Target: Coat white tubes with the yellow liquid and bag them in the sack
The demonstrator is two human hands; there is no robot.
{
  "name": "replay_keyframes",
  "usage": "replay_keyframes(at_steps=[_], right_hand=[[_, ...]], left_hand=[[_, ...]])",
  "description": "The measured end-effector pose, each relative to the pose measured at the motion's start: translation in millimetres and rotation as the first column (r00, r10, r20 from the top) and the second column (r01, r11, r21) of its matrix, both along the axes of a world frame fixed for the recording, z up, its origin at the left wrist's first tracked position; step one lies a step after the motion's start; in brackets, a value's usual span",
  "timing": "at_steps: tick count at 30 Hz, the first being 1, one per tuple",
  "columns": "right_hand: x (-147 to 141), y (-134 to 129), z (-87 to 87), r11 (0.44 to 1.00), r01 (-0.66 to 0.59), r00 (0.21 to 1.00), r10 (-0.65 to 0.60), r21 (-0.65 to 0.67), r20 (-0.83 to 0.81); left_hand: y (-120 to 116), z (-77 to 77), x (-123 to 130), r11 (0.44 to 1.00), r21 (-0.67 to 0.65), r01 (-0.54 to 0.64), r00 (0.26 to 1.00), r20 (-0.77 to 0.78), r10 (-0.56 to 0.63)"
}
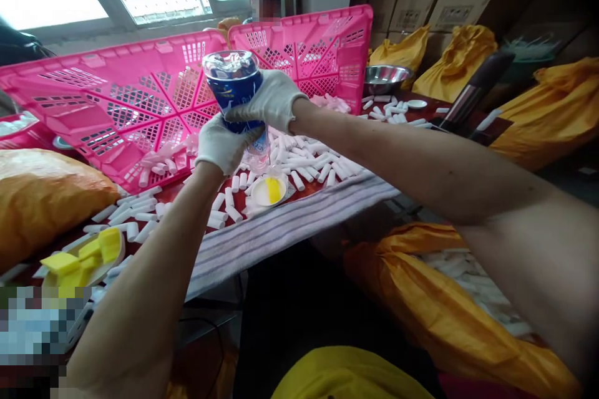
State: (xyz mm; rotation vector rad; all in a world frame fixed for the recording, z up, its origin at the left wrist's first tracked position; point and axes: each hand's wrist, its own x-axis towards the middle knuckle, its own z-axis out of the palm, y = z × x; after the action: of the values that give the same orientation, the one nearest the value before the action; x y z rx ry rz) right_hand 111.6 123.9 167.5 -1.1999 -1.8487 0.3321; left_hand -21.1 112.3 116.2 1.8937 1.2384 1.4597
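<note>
A clear plastic bottle with a blue label (236, 88) is held up in front of the pink crates, its broad end upward and its narrower end pointing down. My right hand (276, 100), in a white glove, is wrapped round its right side. Gloved in white too, my left hand (219, 144) grips it lower down on the left. Below the bottle, a small white dish (262, 194) holds a piece of yellow sponge (274, 189). Many short white tubes (299, 181) lie around the dish; the bottle's lower end overlaps some clear plastic, which I cannot make out well.
Pink plastic crates (161, 84) stand on edge along the table's back. A striped towel (281, 221) covers the front edge. Yellow sponge pieces (84, 260) and an orange sack (47, 199) are at left. At right are a metal bowl (387, 76) and an open orange sack (402, 287). Another person sits beyond.
</note>
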Motion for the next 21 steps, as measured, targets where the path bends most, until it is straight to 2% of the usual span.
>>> replay_keyframes(at_steps=[6, 12, 18, 21], right_hand=[[2, -7, -0.8, 1.0, 0.003, 1.0, -0.003, 0.009, 0.024], [-1, -10, 3.6, 0.999, 0.028, 0.993, -0.032, 0.038, 0.117], [-2, -7, 1.9, 0.993, 0.026, 0.993, -0.038, 0.111, 0.108], [-2, -12, 4.0, 0.995, 0.07, 0.993, -0.077, 0.072, 0.088]], left_hand=[[1, -1.5, 1, 1.0, -0.026, 0.018, 1.0, 0.022, -0.017], [1, -0.9, -1, 1.0, -0.006, 0.004, 1.0, 0.011, -0.004], [1, 1.8, -2, 0.999, 0.026, -0.024, 1.0, -0.01, 0.024], [-1, 2.3, 0, 1.0, 0.029, -0.009, 0.999, 0.042, 0.008]])
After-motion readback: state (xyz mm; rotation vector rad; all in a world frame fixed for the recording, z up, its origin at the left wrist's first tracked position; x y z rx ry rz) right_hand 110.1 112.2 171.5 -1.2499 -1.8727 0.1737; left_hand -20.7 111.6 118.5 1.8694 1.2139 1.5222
